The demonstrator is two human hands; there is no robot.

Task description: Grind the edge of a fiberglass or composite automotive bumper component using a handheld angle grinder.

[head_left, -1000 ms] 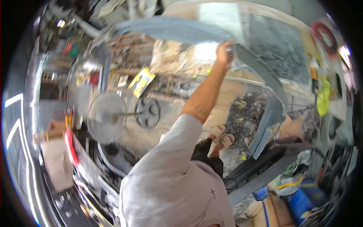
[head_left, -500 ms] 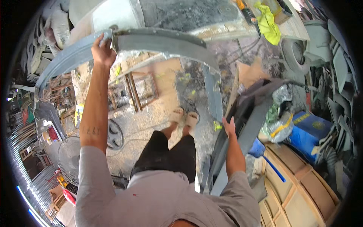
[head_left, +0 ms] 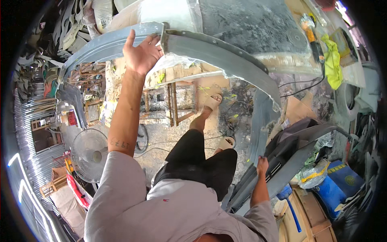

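A long grey curved panel (head_left: 217,48), shaped like a car bumper with a ragged lower edge, arches in front of me. A raised flange with bolt holes crosses it near the top. My left hand (head_left: 142,52) is up against the panel just left of that flange, palm turned up and fingers spread, not wrapped round it. Low on the right, my right hand (head_left: 262,164) is closed at the lower end of the panel's right arm and appears to grip its edge. Its fingertips are partly hidden. Dark bumper parts (head_left: 282,155) lie right beside this hand.
A workbench (head_left: 246,28) stands ahead, with an orange-and-black power tool (head_left: 310,36) and a yellow-green cloth (head_left: 332,62). A fan (head_left: 90,155) is at left. Wooden frames (head_left: 173,105) and cables lie beyond my feet. At right are a blue box (head_left: 338,181) and a blue dustpan-like tool (head_left: 286,193).
The panel has shifted rightward in view as I step and turn. My left hand has opened against it. My right hand has gone from open fingers to closed at the panel's end.
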